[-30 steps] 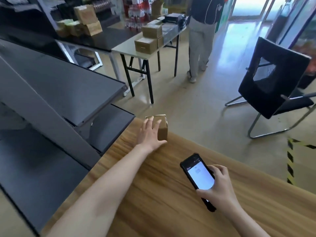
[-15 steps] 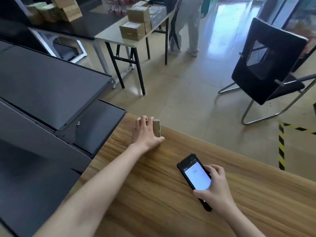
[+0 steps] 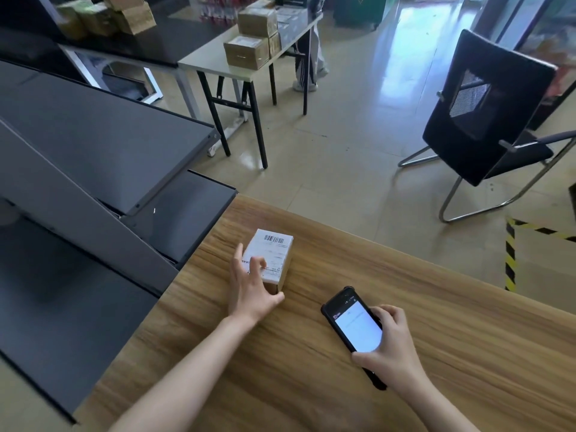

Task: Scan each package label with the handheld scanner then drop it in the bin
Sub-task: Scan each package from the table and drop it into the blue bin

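A small cardboard package (image 3: 276, 252) lies on the wooden table (image 3: 452, 332) near its far left corner. Its white label with a barcode faces up. My left hand (image 3: 249, 291) holds the package at its near end, thumb against the near corner and fingers curled over the label and the left side. To the right, my right hand (image 3: 389, 347) grips a black handheld scanner (image 3: 352, 322) just above the table. The scanner's lit screen faces up and its top points toward the package. No bin is in view.
Dark slanted panels (image 3: 93, 151) run along the table's left side. Across the floor stand a folding table (image 3: 202, 62) with several cardboard boxes (image 3: 246, 51), a person's legs (image 3: 307, 67) and a black chair (image 3: 486, 120). Yellow-black tape (image 3: 510, 254) marks the floor at right.
My left hand has drawn the package from the table's far corner toward me and tipped it so the label faces up. The scanner hand has barely moved.
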